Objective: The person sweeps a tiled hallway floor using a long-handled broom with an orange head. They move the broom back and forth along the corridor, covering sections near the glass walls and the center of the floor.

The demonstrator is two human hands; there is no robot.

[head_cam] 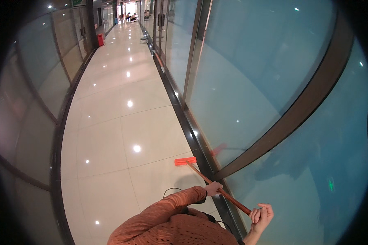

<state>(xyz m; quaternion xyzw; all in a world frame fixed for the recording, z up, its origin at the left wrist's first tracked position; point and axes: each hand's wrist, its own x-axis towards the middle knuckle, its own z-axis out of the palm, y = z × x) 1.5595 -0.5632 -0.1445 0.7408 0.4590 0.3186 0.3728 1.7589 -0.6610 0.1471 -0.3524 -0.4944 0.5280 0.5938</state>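
Note:
A floor brush with a red head (pixel 185 161) and a long reddish-brown handle (pixel 199 173) rests on the glossy tiled floor, its head close to the black border strip along the right-hand wall. My left hand (pixel 213 188) is closed around the middle of the handle. Near the handle's upper end, my right hand (pixel 261 213) has its fingers curled about it, with the thumb side turned up. The handle slants from the brush head up towards the lower right, in front of the glass wall.
Large glass panels (pixel 248 76) in brown frames line the right side, and more panels (pixel 36 73) the left. A red box (pixel 101 39) stands at the left wall. A long-handled tool (pixel 159 61) lies along the right edge. People (pixel 133 17) crouch far down the corridor.

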